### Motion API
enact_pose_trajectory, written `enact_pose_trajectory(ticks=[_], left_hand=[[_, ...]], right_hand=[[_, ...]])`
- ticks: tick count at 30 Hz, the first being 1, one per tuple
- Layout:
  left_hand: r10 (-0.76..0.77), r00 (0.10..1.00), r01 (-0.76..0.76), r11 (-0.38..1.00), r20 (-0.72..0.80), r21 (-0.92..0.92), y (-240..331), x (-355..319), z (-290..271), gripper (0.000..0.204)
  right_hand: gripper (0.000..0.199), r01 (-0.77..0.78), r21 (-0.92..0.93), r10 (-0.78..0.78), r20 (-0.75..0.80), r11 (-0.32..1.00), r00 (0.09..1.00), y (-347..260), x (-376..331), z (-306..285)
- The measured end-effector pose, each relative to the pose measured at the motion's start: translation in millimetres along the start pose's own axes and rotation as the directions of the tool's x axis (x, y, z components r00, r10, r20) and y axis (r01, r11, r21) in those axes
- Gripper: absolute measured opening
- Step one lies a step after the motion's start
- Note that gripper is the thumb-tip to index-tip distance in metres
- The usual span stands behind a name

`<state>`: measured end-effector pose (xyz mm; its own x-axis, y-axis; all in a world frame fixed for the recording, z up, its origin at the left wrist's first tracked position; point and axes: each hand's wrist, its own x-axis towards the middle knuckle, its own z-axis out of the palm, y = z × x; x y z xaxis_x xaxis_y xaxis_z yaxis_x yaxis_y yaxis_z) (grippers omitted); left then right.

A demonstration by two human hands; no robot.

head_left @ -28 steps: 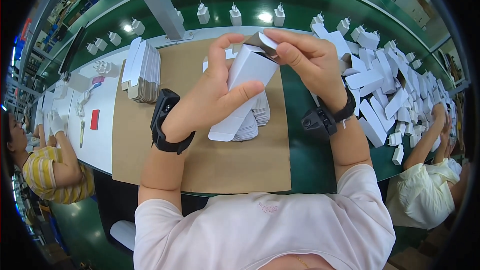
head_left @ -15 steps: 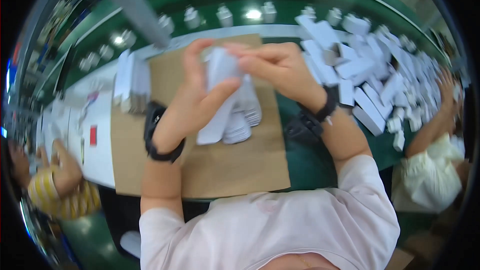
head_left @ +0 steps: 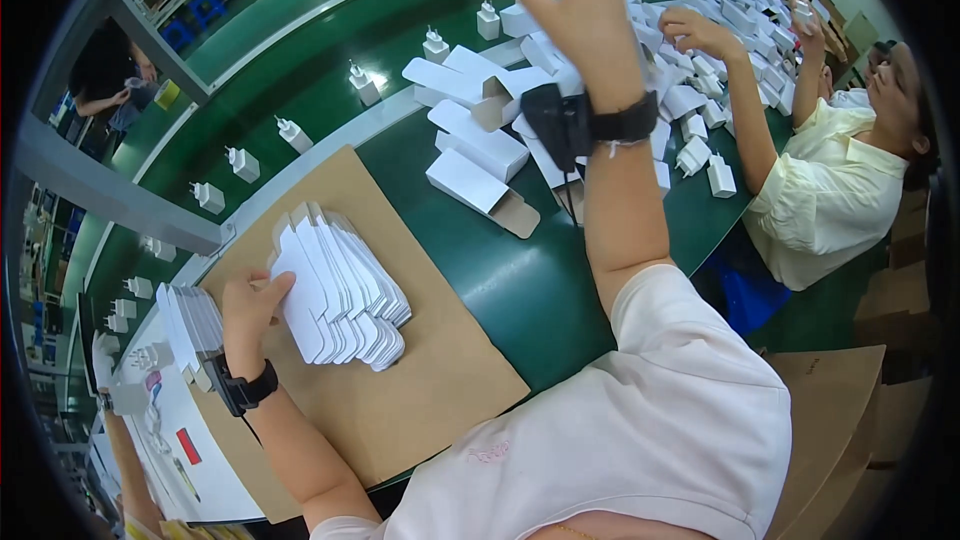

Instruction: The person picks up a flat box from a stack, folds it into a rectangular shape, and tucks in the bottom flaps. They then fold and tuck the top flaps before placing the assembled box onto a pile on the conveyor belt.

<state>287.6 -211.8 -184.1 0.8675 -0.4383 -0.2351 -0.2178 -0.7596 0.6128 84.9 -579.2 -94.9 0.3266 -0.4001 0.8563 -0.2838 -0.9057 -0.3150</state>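
A fanned stack of flat white cartons (head_left: pixel 335 290) lies on a brown cardboard sheet (head_left: pixel 440 390). My left hand (head_left: pixel 250 310) is at the stack's left side, its thumb at the edge of the cartons and apart from the other fingers; nothing is seen held in it. Far to the right, my right hand (head_left: pixel 590 25) hovers over a heap of erected white boxes (head_left: pixel 480 140), empty, with thumb and forefinger spread. Each wrist wears a black strap with a small device.
White plug adapters (head_left: pixel 365 83) stand spaced along the green conveyor (head_left: pixel 320 60) at the back. More flat cartons (head_left: pixel 190 325) sit at the left. Loose adapters (head_left: pixel 720 175) lie near a co-worker (head_left: pixel 820 180) on the right. A grey post (head_left: pixel 120 190) rises at left.
The view has swung to the right. My hands, which were together on a white carton, have parted: the left went down to the stack, the right out over the boxes, with the carton released.
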Motion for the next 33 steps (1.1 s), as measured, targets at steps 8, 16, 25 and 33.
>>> enact_pose_trajectory(ticks=[8, 16, 25, 33], left_hand=[[-0.015, 0.999, 0.019, 0.986, 0.029, -0.168, -26, 6, -12, 0.03], [0.194, 0.976, -0.212, 0.785, -0.095, -0.582, 28, -35, -7, 0.027], [0.446, 0.829, -0.551, 0.758, -0.338, -0.35, 60, -76, 26, 0.026], [0.563, 0.724, -0.689, 0.56, -0.399, -0.46, 81, -82, 41, 0.068]], right_hand=[[0.025, 0.101, 0.457, -0.296, 0.379, 0.884, 0.877, -89, -32, 42], [0.042, -0.255, 0.628, -0.371, 0.688, 0.735, 0.624, -148, -81, 58], [0.035, -0.306, 0.778, -0.334, 0.539, 0.549, 0.773, -168, -101, 62], [0.038, -0.277, 0.825, -0.265, 0.445, 0.493, 0.855, -158, -87, 47]])
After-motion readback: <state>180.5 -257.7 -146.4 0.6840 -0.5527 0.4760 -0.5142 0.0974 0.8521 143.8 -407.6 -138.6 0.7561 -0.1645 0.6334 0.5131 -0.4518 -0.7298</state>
